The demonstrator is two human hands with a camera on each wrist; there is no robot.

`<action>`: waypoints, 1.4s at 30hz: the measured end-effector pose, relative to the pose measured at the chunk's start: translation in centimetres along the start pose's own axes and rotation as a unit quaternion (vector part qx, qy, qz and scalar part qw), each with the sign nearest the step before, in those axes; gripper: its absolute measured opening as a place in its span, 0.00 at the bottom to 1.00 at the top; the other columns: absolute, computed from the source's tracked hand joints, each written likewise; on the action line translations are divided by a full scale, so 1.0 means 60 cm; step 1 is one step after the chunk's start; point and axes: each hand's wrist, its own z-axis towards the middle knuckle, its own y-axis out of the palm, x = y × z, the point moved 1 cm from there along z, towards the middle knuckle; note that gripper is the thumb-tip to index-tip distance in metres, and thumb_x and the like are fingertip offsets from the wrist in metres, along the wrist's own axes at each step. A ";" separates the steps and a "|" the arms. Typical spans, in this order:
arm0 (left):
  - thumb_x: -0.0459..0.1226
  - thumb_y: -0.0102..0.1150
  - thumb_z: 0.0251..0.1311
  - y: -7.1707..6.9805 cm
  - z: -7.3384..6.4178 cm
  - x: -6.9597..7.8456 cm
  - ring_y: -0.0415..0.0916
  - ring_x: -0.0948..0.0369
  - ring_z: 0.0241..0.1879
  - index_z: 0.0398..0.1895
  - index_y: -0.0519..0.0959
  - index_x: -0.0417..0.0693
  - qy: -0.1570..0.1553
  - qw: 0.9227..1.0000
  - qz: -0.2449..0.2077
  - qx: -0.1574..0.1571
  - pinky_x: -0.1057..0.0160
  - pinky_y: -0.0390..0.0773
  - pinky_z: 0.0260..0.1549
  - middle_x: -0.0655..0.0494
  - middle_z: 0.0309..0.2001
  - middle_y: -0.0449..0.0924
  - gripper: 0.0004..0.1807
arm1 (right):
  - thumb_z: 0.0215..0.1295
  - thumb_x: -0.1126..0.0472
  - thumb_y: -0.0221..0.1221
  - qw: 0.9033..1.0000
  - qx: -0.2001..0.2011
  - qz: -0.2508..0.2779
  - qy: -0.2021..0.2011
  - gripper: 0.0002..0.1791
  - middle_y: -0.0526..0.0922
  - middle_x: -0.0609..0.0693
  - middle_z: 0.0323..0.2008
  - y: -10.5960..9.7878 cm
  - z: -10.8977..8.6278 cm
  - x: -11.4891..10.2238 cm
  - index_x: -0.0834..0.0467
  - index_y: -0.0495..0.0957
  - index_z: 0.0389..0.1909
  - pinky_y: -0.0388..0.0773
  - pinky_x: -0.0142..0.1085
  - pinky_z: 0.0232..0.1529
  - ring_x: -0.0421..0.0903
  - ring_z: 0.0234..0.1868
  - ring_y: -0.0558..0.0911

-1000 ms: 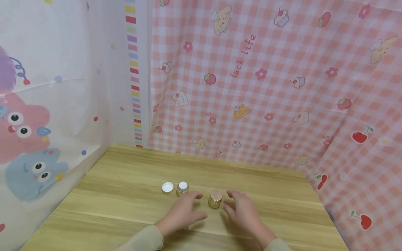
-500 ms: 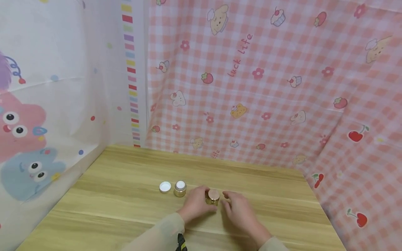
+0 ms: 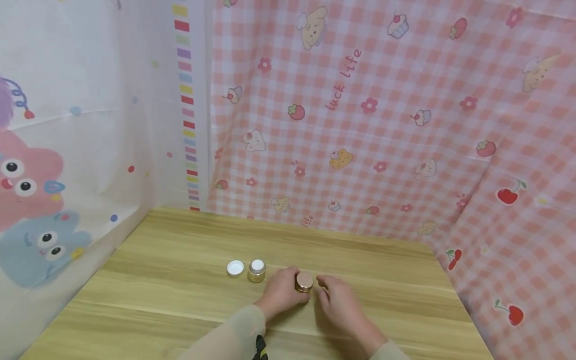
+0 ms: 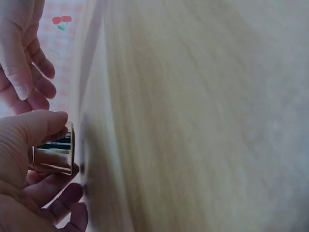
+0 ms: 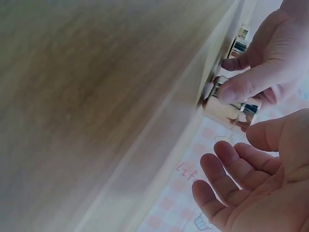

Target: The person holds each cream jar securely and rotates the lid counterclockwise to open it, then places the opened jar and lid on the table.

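A capped, shiny gold cosmetic jar (image 3: 304,281) stands on the wooden table. My left hand (image 3: 282,292) grips its lower part between thumb and fingers; in the left wrist view the thumb lies along the gold jar (image 4: 55,158). Just right of it my right hand (image 3: 343,302) hovers with relaxed fingers and touches nothing. The right wrist view has this right hand (image 5: 256,179) palm visible, fingers apart from the jar. Left of my left hand stands a second gold jar (image 3: 257,273), uncapped, its top white. Beside that one lies a lid (image 3: 235,269), white inside facing up.
The wood-grain table (image 3: 180,280) meets a pink checked cloth (image 3: 351,130) at the back and right. A white cloth with cartoon figures (image 3: 81,150) hangs along the left edge.
My left hand has moved right, from beside the uncapped jar to the capped one, and now grips it. My right hand stays near, hardly moved. The view has shifted slightly.
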 end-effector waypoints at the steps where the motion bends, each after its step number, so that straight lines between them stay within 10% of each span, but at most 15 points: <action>1: 0.43 0.85 0.43 -0.004 -0.003 0.001 0.82 0.59 0.38 0.43 0.83 0.45 0.002 1.000 -0.004 -0.001 0.56 0.83 0.40 0.54 0.38 0.87 0.26 | 0.69 0.68 0.65 1.000 0.000 0.005 0.001 0.15 0.91 0.58 0.48 -0.001 0.000 -0.001 0.65 0.85 0.55 0.88 0.51 0.55 0.56 0.51 0.90; 13: 0.41 0.83 0.44 -0.058 -0.077 0.020 0.70 0.72 0.30 0.36 0.86 0.58 0.105 0.995 0.003 0.001 0.71 0.73 0.32 0.71 0.29 0.82 0.16 | 0.75 0.44 0.65 0.988 -0.054 0.140 -0.033 0.20 0.92 0.46 0.42 -0.028 -0.015 -0.040 0.56 0.86 0.52 0.86 0.33 0.42 0.38 0.41 0.88; 21: 0.46 0.83 0.42 -0.079 -0.127 0.032 0.78 0.64 0.47 0.42 0.87 0.61 0.139 0.986 0.083 0.037 0.58 0.80 0.51 0.71 0.39 0.87 0.21 | 0.72 0.46 0.69 0.975 -0.093 0.197 -0.034 0.24 0.92 0.51 0.41 -0.033 -0.031 -0.062 0.64 0.86 0.54 0.83 0.27 0.35 0.30 0.33 0.83; 42: 0.45 0.85 0.49 -0.108 -0.148 0.020 0.82 0.65 0.44 0.41 0.88 0.59 0.176 0.974 0.099 0.105 0.58 0.81 0.43 0.69 0.40 0.91 0.17 | 0.76 0.43 0.64 0.945 -0.158 0.282 0.050 0.31 0.93 0.51 0.41 -0.035 -0.019 -0.090 0.66 0.82 0.61 0.87 0.31 0.37 0.44 0.38 0.90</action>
